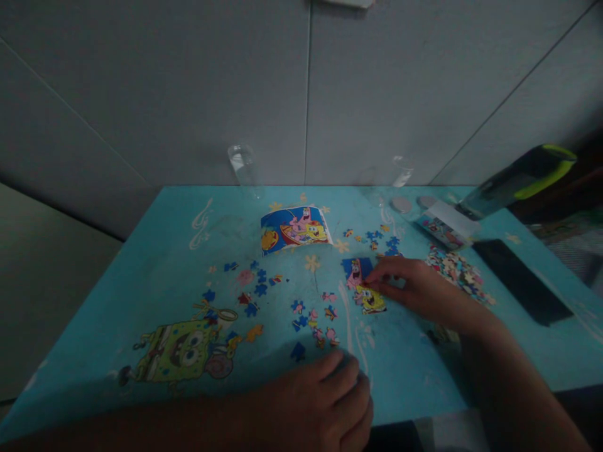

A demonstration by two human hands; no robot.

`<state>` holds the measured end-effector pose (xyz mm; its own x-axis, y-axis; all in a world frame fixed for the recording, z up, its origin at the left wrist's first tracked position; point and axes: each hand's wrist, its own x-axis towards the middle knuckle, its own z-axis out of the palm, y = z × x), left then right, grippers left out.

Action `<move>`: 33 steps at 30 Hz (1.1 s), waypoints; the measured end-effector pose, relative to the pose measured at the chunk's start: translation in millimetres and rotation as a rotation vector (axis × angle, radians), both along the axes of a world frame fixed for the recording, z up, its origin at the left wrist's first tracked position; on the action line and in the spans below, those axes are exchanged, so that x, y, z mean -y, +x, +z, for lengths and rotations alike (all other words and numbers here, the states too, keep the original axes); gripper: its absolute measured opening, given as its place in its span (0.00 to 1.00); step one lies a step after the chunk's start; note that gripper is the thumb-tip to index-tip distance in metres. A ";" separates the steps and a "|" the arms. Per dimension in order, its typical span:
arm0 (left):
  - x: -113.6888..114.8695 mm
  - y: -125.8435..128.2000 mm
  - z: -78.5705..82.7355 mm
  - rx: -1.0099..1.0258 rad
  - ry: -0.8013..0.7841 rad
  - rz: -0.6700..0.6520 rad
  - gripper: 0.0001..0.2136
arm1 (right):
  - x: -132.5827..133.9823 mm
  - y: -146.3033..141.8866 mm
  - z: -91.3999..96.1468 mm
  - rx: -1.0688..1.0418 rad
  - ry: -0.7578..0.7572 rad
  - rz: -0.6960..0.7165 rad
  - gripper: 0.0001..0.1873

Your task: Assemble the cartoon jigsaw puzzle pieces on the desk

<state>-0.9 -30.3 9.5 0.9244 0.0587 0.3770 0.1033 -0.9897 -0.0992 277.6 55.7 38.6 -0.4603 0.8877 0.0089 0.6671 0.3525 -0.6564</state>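
My right hand reaches over the blue table, fingertips pinched on the right edge of a small joined patch of puzzle with pink and yellow cartoon figures. My left hand rests near the front edge, fingers curled loosely on the tabletop, nothing visible in it. Loose puzzle pieces lie scattered between the two hands. A printed reference picture lies farther back at the centre.
A heap of puzzle pieces sits to the right, by a black phone and a small box. A dark bottle with a green cap lies at the back right. Clear plastic cups stand at the wall.
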 end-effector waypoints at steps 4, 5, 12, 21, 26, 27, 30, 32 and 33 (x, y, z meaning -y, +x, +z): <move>0.5 -2.4 -3.7 0.069 0.001 0.005 0.12 | 4.6 -3.3 0.3 0.066 -0.032 0.045 0.05; -1.7 -2.3 -4.2 0.084 -0.014 0.029 0.12 | 5.4 -4.4 1.0 0.080 -0.034 0.064 0.05; -43.9 14.4 -4.6 0.050 -0.107 0.266 0.15 | 3.5 -3.5 -5.3 0.165 0.054 -0.004 0.07; -53.1 17.1 -13.2 -0.025 -0.296 0.311 0.19 | 6.1 -15.7 -6.4 0.247 0.063 0.017 0.10; -52.0 13.7 -11.3 -0.006 -0.350 0.341 0.19 | 6.6 -17.1 -5.8 0.243 0.049 0.006 0.10; -52.2 13.6 -10.7 -0.005 -0.356 0.344 0.19 | 6.6 -16.9 -6.3 0.238 0.048 0.003 0.10; -52.9 13.5 -9.2 -0.005 -0.366 0.342 0.19 | 6.8 -16.8 -7.5 0.245 0.047 -0.004 0.10; -53.2 13.5 -9.0 -0.009 -0.377 0.342 0.19 | 6.9 -17.1 -7.9 0.270 0.053 0.001 0.10; -53.2 13.5 -9.0 -0.011 -0.382 0.344 0.20 | 7.0 -17.1 -8.1 0.281 0.057 0.006 0.10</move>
<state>12.6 22.9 0.5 0.8310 0.4919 0.2598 0.4304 -0.8644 0.2599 260.4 48.7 30.5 -0.4567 0.8869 -0.0703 0.8179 0.3875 -0.4253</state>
